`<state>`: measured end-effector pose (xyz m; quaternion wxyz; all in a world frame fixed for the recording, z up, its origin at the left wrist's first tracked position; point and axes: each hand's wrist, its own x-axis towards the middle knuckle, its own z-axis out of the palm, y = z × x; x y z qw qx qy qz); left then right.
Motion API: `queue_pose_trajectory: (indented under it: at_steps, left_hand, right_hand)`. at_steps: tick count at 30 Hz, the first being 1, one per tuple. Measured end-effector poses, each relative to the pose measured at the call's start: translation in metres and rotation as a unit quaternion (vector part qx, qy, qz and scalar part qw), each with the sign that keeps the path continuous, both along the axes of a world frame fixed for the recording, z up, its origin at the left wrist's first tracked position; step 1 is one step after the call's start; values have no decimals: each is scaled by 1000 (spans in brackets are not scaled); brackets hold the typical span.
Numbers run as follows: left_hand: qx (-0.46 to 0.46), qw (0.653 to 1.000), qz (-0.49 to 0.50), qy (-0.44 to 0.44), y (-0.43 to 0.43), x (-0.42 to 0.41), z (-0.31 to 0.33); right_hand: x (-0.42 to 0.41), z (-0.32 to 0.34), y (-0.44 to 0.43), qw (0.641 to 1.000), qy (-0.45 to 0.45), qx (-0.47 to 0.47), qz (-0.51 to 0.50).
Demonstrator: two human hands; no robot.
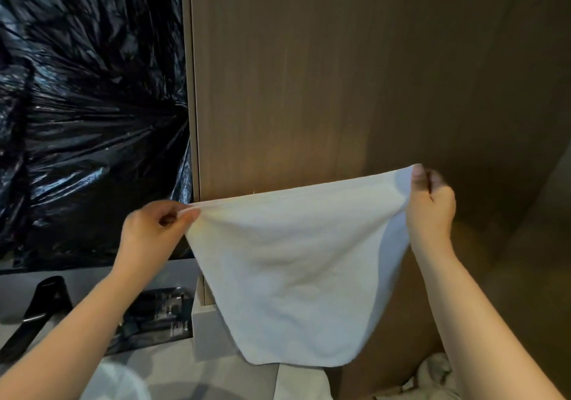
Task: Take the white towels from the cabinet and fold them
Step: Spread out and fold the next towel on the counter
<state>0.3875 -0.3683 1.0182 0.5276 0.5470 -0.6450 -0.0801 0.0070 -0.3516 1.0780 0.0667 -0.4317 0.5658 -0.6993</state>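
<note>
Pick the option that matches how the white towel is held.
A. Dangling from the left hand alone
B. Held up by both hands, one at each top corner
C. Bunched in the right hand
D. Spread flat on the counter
B: the left hand and right hand each pinch a top corner of the towel, which hangs spread between them.

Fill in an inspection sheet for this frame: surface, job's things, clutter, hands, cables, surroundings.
Surface: grey counter, lower left.
Job's things: white towel held spread in the air; more white cloth bunched lower right.
Clutter: black packets and a black curved object on the counter.
Hands: left hand and right hand each pinch a top corner.
Cables: nothing seen.
Surroundings: wooden cabinet panel behind the towel; black plastic sheet at left.
</note>
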Motion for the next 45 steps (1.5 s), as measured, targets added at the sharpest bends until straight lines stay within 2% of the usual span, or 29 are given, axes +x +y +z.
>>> queue_pose_trajectory:
  at_steps: [3, 11, 16, 20, 23, 25, 28, 30, 34, 36, 41, 45]
  left_hand:
    - [-42, 998, -8, 44, 1, -2, 7]
    - [-70, 996, 19, 55, 3, -4, 1]
    - [-38, 997, 32, 50, 2, -3, -3]
    - [-12, 995, 39, 94, -1, -3, -5]
    - [35, 997, 24, 65, -4, -8, -5]
    - [61, 996, 19, 55, -2, -14, -6]
    - [56, 994, 26, 95, 1, -17, -5]
    - [56, 993, 33, 100, -3, -14, -3]
    - [99, 994, 29, 22, -11, -18, -6]
    - [104, 994, 28, 0, -9, -25, -11]
    - [62, 997, 28, 26, 4, -33, -17]
    - [65, 996, 19, 51, 14, -37, -15]
  right_hand:
    - [-2, -2, 0, 1000, -27, -6, 0]
    - [3, -18, 3, 1000, -26, 5, 4]
    - [2, -27, 2, 1000, -10, 21, -8]
    - [-4, -36, 2, 999, -5, 40, -7]
    - [-1, -42, 5, 998, 20, 65, -2]
    - [6, -47, 12, 998, 44, 50, 2]
    - [7, -51, 19, 999, 30, -1, 12]
    - [2, -53, 16, 999, 20, 32, 19]
    - [-7, -68, 0, 984, 33, 173, 8]
    - [-8, -78, -6, 979, 43, 201, -2]
    - [-5, -91, 0, 984, 60, 170, -12]
    - [0, -92, 16, 989, 64, 133, -6]
